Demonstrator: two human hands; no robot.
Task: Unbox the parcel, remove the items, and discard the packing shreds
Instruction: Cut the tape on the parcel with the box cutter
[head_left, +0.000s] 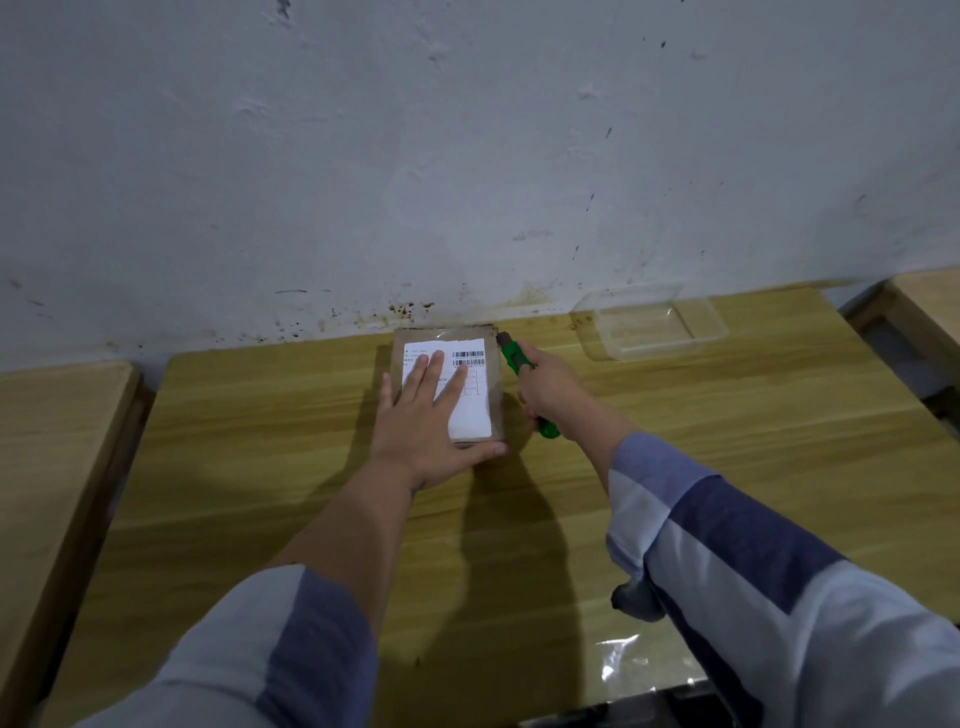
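A small brown cardboard parcel (496, 387) with a white shipping label (475, 410) lies closed and taped on the wooden table (260, 457), close to the wall. My left hand (426, 421) presses flat on its top, fingers spread, thumb against the near edge. My right hand (553, 392) grips a green utility knife (514, 356) just right of the parcel. The knife's tip touches the parcel's far right corner. The parcel's contents are hidden.
A clear plastic container (649, 325) stands empty at the back right of the table by the wall. Other wooden tables sit to the left (52, 441) and right (924, 301). Something glossy and clear (623, 660) lies at the near right edge.
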